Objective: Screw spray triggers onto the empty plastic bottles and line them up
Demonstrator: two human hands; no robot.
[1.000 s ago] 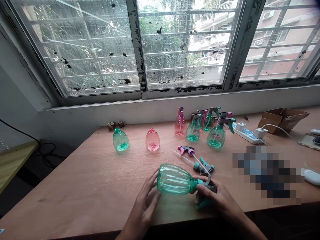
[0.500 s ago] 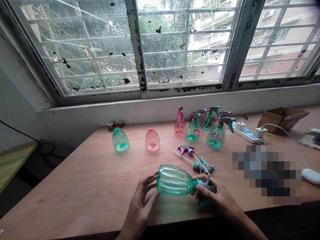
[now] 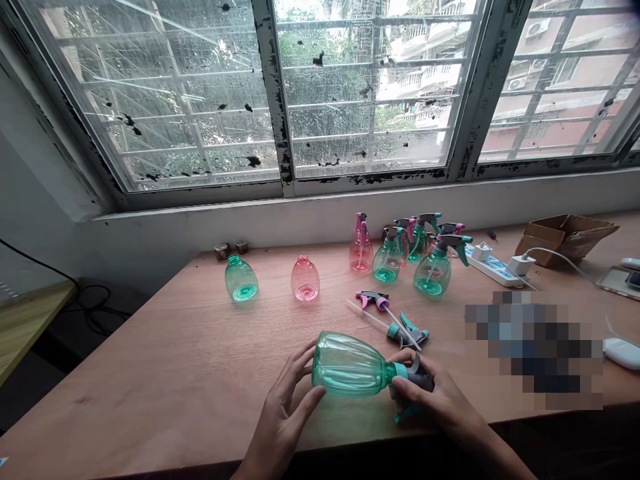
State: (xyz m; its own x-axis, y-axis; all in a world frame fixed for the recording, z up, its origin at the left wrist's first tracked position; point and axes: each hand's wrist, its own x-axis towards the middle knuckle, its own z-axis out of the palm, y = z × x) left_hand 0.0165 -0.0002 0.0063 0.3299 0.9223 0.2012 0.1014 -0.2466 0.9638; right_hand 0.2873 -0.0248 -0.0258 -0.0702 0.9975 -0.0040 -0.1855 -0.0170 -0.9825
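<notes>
A green spray bottle [image 3: 350, 365] lies on its side in the air above the near part of the table, its neck pointing right. My left hand [image 3: 287, 400] grips its base, with the thumb below and the fingers behind. Around the grey and teal spray head at the neck, my right hand [image 3: 430, 390] is closed; part of the trigger shows below it. Just beyond lie two loose spray heads with tubes, one pink and black [image 3: 375, 300], one teal and grey [image 3: 407, 331].
An open green bottle [image 3: 241, 280] and an open pink bottle [image 3: 305, 279] stand farther left. Several bottles with spray heads, including a green one [image 3: 433, 270], stand at the back. To the right are a power strip [image 3: 495, 267], a cardboard box [image 3: 565, 239] and a blurred-out patch.
The held bottle has turned slightly and its neck has dipped a little. My left thumb has shifted right along its base. The other things stay where they were.
</notes>
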